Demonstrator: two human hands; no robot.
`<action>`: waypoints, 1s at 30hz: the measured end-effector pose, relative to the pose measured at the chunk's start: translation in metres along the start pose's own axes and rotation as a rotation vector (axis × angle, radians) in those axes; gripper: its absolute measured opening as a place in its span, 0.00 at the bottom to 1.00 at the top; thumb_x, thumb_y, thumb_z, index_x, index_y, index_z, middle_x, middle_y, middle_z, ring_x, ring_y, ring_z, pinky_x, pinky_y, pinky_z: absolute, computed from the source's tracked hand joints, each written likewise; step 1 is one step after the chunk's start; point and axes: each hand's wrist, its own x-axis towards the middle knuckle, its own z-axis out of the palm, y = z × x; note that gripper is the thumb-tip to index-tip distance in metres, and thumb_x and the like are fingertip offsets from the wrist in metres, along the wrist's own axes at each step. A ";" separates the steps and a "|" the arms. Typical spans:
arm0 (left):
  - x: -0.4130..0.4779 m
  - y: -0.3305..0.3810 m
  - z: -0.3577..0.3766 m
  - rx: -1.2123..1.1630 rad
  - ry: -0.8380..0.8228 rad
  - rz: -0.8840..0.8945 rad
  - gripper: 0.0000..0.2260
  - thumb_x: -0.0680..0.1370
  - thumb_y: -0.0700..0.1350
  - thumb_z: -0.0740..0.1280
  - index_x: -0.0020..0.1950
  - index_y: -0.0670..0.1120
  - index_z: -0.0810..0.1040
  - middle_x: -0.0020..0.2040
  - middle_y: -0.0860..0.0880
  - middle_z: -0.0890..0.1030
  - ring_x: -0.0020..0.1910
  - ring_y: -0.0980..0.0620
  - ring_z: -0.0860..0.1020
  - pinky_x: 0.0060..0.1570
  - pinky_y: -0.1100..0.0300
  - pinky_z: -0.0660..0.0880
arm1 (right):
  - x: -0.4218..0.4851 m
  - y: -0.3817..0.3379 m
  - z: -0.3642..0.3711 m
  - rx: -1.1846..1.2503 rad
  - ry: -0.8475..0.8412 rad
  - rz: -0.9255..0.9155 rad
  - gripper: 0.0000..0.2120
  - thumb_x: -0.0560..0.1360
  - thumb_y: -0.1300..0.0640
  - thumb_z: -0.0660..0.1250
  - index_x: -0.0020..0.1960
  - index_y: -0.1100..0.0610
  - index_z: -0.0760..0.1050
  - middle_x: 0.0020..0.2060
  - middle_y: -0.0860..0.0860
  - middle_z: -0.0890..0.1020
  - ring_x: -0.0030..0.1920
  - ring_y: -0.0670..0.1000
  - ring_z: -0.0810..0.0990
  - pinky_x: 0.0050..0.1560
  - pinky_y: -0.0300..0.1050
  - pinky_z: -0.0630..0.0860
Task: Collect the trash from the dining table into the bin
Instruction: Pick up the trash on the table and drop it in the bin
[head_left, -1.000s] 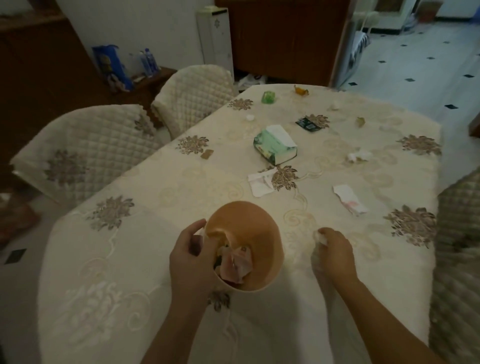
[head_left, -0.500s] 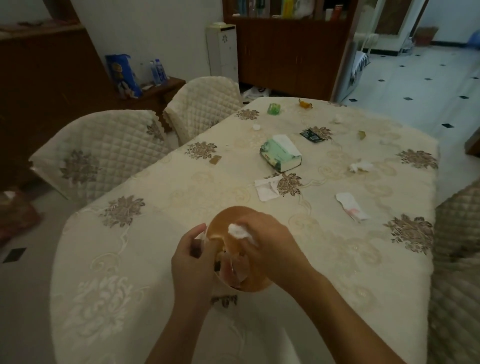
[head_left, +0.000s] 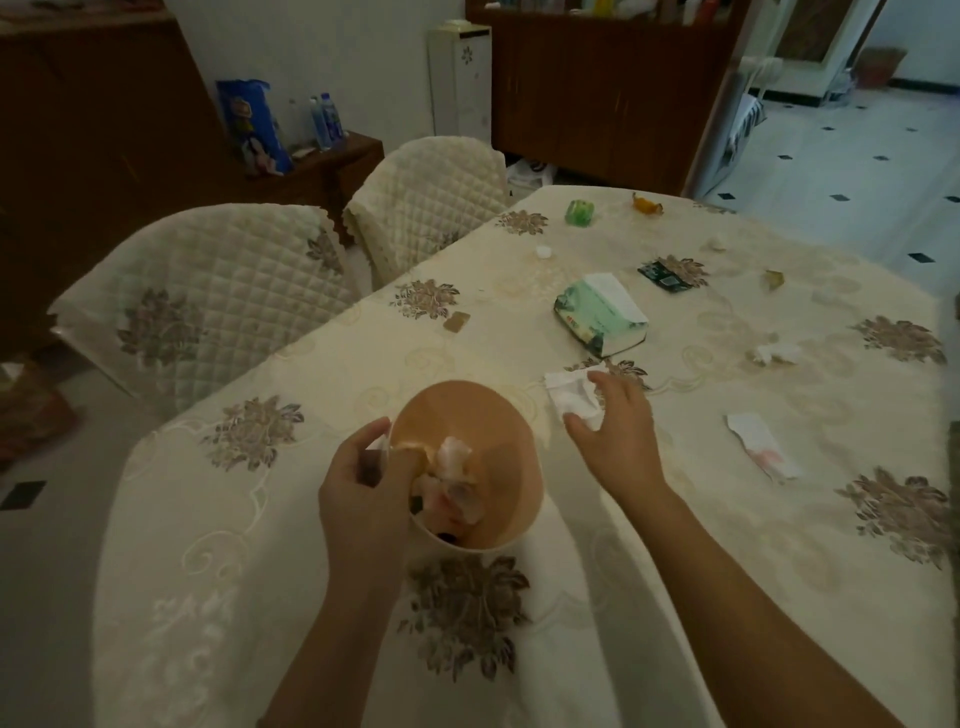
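Observation:
A small orange bin (head_left: 483, 415) sits on the dining table (head_left: 322, 395), tilted toward me, with crumpled tissues inside. My left hand (head_left: 363, 488) grips its near left rim. My right hand (head_left: 618, 431) is spread over a flat white tissue (head_left: 569, 389) just right of the bin, fingers touching it. More trash lies further out: a white and pink paper scrap (head_left: 761, 449), a crumpled tissue (head_left: 776, 353), a dark wrapper (head_left: 662, 275), a green wrapper (head_left: 580, 213) and an orange wrapper (head_left: 647, 203).
A green tissue pack (head_left: 602, 317) lies mid-table. A small brown scrap (head_left: 457, 321) and a white cap (head_left: 543, 252) lie near the left side. Two quilted chairs (head_left: 208, 296) stand along the table's left edge. A tiled floor opens at the far right.
My right hand brought a tissue from the table to the bin, let it go there, then reached right and forward onto the flat white tissue. My left hand kept its hold on the bin.

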 end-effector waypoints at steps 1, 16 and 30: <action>0.009 -0.002 0.002 0.011 0.008 0.009 0.10 0.74 0.41 0.67 0.53 0.50 0.76 0.36 0.47 0.73 0.35 0.51 0.73 0.40 0.56 0.73 | 0.010 0.010 0.010 -0.037 -0.036 0.034 0.26 0.70 0.60 0.69 0.65 0.62 0.65 0.64 0.62 0.69 0.65 0.60 0.65 0.64 0.51 0.62; 0.058 -0.017 0.016 0.000 0.059 0.007 0.09 0.74 0.44 0.67 0.48 0.59 0.77 0.39 0.44 0.75 0.39 0.48 0.74 0.42 0.53 0.73 | 0.077 0.078 0.087 -0.305 -0.183 0.051 0.12 0.72 0.63 0.58 0.49 0.68 0.75 0.46 0.68 0.79 0.49 0.66 0.76 0.51 0.54 0.71; 0.029 -0.007 -0.014 -0.030 0.106 -0.042 0.10 0.74 0.43 0.68 0.55 0.51 0.77 0.37 0.46 0.73 0.37 0.49 0.73 0.42 0.50 0.73 | 0.023 -0.030 0.010 0.211 0.233 -0.172 0.05 0.73 0.65 0.64 0.47 0.60 0.78 0.40 0.53 0.79 0.42 0.46 0.74 0.42 0.33 0.68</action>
